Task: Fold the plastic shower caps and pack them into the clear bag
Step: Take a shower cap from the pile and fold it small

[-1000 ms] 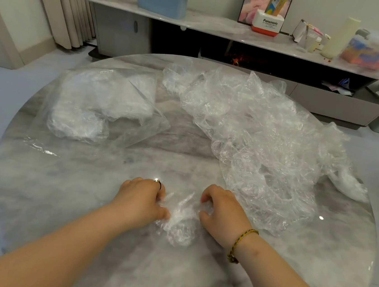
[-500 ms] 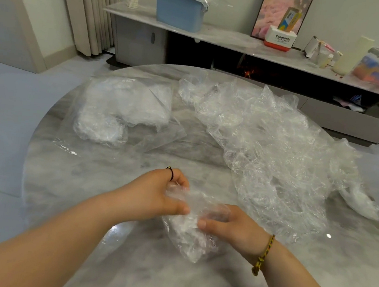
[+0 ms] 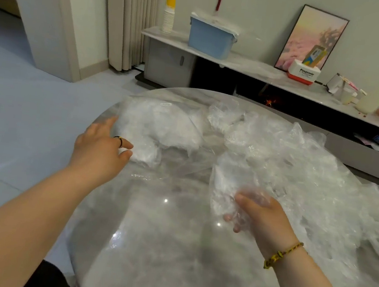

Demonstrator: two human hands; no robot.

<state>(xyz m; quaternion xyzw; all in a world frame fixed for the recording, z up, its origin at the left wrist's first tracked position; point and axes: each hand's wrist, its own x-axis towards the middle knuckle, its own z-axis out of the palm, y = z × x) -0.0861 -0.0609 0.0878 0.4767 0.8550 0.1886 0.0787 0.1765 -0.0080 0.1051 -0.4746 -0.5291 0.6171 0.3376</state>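
My right hand [image 3: 259, 216] grips a folded clear shower cap [image 3: 228, 183], held just above the round marble table [image 3: 172, 247]. My left hand [image 3: 99, 147] reaches out over the table's left edge with fingers spread, holding nothing, right beside the clear bag [image 3: 159, 130]. The bag lies flat at the far left of the table with white folded caps inside it. A big heap of crumpled loose shower caps [image 3: 299, 170] covers the right half of the table.
Behind the table runs a low marble shelf [image 3: 251, 66] with a blue bin [image 3: 211, 37], a stack of paper cups [image 3: 169, 14], a framed picture [image 3: 312, 39] and small boxes. Grey floor lies to the left.
My left hand let go of the folded cap and moved up and left toward the clear bag. The right hand keeps the cap and has lifted it. The view has swung left.
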